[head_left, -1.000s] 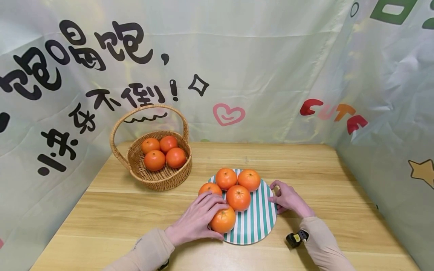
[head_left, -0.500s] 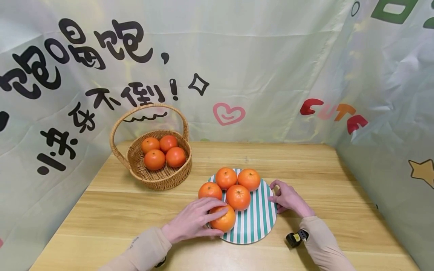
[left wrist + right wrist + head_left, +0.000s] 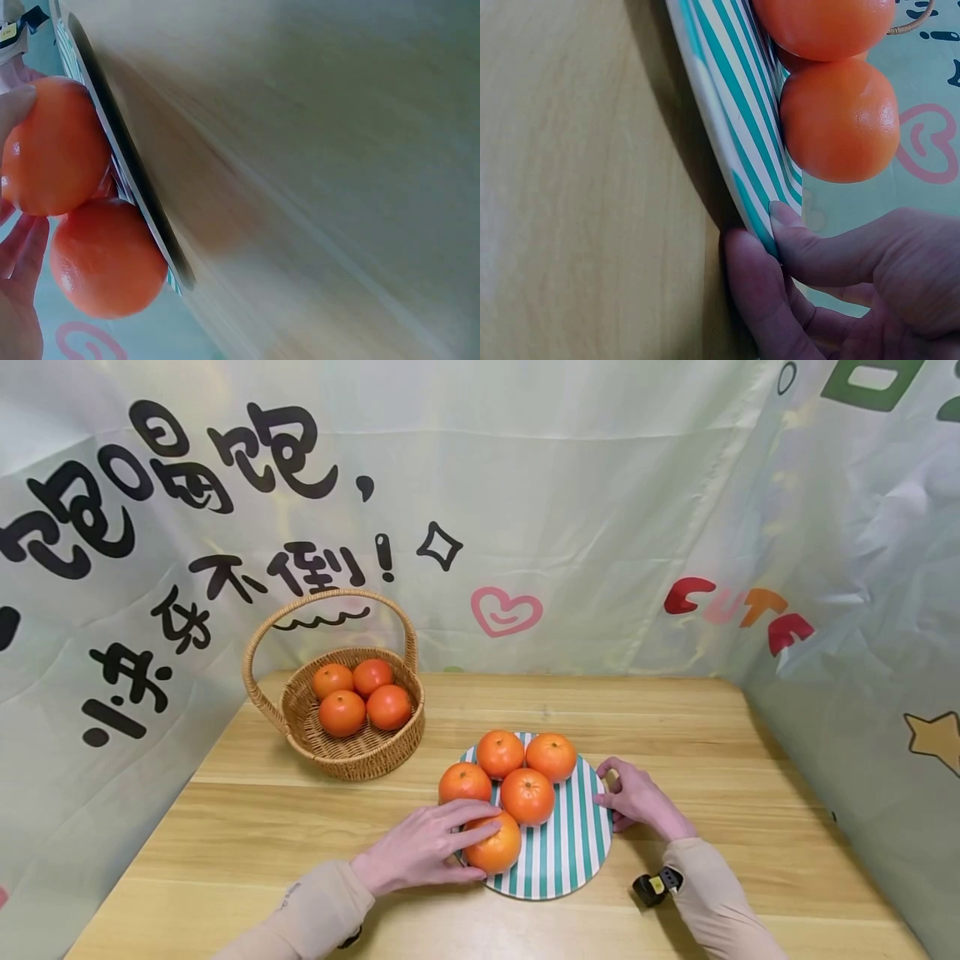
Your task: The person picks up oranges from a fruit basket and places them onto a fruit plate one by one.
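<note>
Plainly, the nearest orange (image 3: 501, 852) sits within the left grip (image 3: 426, 850).

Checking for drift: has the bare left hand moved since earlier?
Yes, the left hand shifted slightly left in the head view, relative to the round tan wicker basket.

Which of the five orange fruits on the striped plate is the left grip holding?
The front fruit, at the near-left edge of the striped plate: it alone sits inside the left grip. The other four fruits lie farther back.
</note>
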Demonstrator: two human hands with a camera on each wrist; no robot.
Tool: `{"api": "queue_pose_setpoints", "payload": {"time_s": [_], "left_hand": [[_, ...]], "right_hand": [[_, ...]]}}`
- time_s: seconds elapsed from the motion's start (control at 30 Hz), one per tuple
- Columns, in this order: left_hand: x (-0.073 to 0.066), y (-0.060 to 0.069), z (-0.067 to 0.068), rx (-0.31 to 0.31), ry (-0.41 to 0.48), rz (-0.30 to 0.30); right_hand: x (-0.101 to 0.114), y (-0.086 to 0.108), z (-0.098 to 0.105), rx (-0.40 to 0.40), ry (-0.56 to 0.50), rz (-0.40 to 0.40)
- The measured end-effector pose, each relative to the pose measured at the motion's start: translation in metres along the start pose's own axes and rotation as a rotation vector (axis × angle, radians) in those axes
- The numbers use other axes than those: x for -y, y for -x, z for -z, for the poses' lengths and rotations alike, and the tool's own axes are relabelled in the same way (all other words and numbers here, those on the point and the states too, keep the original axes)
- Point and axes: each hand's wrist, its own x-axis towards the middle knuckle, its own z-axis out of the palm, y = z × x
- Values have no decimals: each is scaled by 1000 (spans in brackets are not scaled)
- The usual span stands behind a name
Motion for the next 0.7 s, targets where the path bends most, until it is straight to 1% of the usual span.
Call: {"api": "queue_pose_setpoints", "payload": {"time_s": [0.17,0.33,0.4,0.57,0.63,0.7], "left_hand": [[-1,-1,1,18,-9,14],[0,-1,-1,-1,-7,1],[1,0,-2,-13,4,-6],[2,-1,0,-51,97,17],[3,-2,3,-69,142,46],[6,-2,7,-86,183,88]], "right_hand": [[0,1,1,-2,1,13],[0,1,0,-2,-4,17],[0,1,0,-1,-9,3],[0,0,-1,2,-21,-25],[0,0,-1,3,-18,-18],[0,1,-1,4,-14,-4]]}}
